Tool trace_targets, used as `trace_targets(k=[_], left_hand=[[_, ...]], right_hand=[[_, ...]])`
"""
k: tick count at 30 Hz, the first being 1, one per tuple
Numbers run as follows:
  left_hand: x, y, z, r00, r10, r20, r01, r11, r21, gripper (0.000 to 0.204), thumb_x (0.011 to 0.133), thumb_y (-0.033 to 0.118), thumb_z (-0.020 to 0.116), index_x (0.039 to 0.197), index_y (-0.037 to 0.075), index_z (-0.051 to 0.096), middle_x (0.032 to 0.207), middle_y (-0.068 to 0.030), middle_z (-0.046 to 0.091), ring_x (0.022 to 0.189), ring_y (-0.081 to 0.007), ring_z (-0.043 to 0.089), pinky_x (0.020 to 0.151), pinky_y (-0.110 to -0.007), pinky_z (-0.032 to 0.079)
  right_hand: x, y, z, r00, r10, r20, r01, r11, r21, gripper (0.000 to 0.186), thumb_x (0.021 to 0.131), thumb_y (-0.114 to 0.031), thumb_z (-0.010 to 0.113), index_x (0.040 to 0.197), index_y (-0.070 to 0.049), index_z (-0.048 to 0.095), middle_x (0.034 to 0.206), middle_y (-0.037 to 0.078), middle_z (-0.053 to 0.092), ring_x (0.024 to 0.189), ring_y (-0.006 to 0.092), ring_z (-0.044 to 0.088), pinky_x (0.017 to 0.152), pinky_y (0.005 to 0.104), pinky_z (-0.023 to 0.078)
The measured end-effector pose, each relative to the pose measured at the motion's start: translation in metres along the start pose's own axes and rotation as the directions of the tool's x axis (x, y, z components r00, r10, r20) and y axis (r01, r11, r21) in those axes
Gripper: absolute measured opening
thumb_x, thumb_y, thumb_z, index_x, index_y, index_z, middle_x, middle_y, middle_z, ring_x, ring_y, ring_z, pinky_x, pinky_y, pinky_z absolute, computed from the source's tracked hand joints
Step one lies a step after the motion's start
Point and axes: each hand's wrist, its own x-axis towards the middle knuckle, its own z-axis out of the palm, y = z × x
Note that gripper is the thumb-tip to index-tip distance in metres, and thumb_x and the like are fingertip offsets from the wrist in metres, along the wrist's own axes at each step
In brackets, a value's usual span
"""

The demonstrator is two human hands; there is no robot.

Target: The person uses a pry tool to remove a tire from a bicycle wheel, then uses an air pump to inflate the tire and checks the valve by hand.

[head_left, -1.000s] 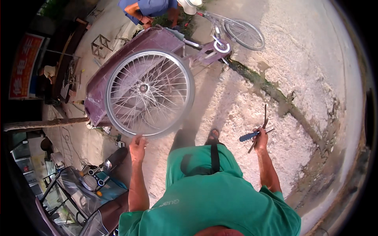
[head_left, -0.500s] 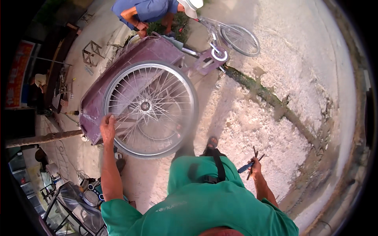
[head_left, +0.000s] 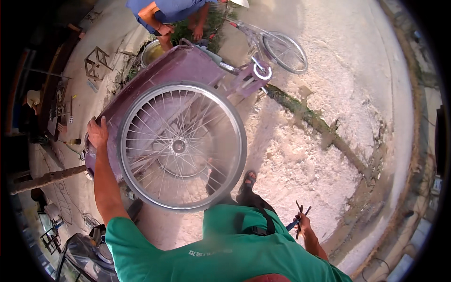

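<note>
The purple metal cart (head_left: pixel 188 66) of a tricycle lies tipped on its side, and a spoked wheel (head_left: pixel 178 146) on it faces me. My left hand (head_left: pixel 97 133) lies on the cart's left end, thumb and fingers apart, to the left of the wheel and off its rim. Low on my right side, my right hand (head_left: pixel 304 223) is closed round thin dark tools (head_left: pixel 299 214) that cross each other. Among them is one with a blue handle (head_left: pixel 291 225). Their exact kind is too small to tell.
A person in blue (head_left: pixel 176 10) bends over the cart's far side, near a round basin (head_left: pixel 152 52). The tricycle's front wheel (head_left: pixel 285 51) lies beyond. There is a small wooden frame stool (head_left: pixel 97 63) at far left, a wooden pole (head_left: pixel 49 181) by the cart, and a muddy groove (head_left: pixel 319 120) at right.
My left hand has gone from the wheel's left rim to the cart's left end. The wheel looks nearer and lower in view. My right hand keeps its tools.
</note>
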Motion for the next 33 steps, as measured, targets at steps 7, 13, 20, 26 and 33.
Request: trace_targets(k=[7,13,20,26,33], left_hand=[[0.035,0.031,-0.039,0.963,-0.077,0.257,-0.034,0.916,0.4,0.057,0.098,0.063,0.055,0.123,0.014,0.07,0.124,-0.0106,0.069,0.124,-0.0337,0.059,0.099,-0.056,0.046],[0.053,0.029,-0.021,0.876,-0.021,0.482,0.003,0.999,0.039,0.06,0.094,0.063,0.059,0.121,0.01,0.07,0.124,-0.0157,0.071,0.123,-0.0399,0.062,0.103,-0.054,0.045],[0.036,0.036,-0.019,0.916,-0.064,0.396,0.002,0.988,0.155,0.061,0.093,0.059,0.061,0.124,0.008,0.068,0.128,-0.0203,0.069,0.124,-0.04,0.063,0.106,-0.054,0.044],[-0.007,0.074,-0.06,0.951,-0.035,0.306,-0.018,0.985,0.169,0.058,0.093,0.055,0.063,0.125,0.008,0.068,0.129,-0.0206,0.068,0.125,-0.0394,0.062,0.107,-0.053,0.043],[-0.087,0.101,-0.11,0.968,-0.039,0.249,-0.016,0.977,0.215,0.053,0.096,0.052,0.06,0.127,0.01,0.068,0.132,-0.0178,0.068,0.126,-0.039,0.062,0.108,-0.053,0.042]], right_hand=[[-0.008,0.005,0.008,0.999,-0.005,-0.041,0.003,0.998,-0.065,0.032,0.096,-0.04,0.059,0.098,-0.008,0.061,0.076,0.008,0.061,0.05,0.0149,0.044,0.046,0.0315,0.034],[0.004,0.01,0.003,0.993,-0.105,-0.046,0.094,0.977,-0.193,0.037,0.095,-0.042,0.06,0.101,-0.005,0.065,0.079,0.01,0.065,0.054,0.0162,0.051,0.047,0.0327,0.037],[-0.001,0.002,-0.008,0.979,-0.201,-0.031,0.192,0.964,-0.183,0.033,0.097,-0.035,0.059,0.095,-0.002,0.063,0.067,0.01,0.061,0.042,0.0155,0.042,0.041,0.0313,0.033],[0.014,0.01,-0.044,0.982,-0.182,0.045,0.187,0.971,-0.149,0.032,0.095,-0.035,0.06,0.1,-0.003,0.065,0.072,0.009,0.063,0.051,0.016,0.051,0.047,0.0308,0.037],[0.074,0.021,-0.108,0.982,-0.15,0.11,0.16,0.983,-0.085,0.029,0.095,-0.035,0.06,0.097,-0.007,0.063,0.072,0.007,0.062,0.048,0.0142,0.047,0.045,0.0305,0.035]])
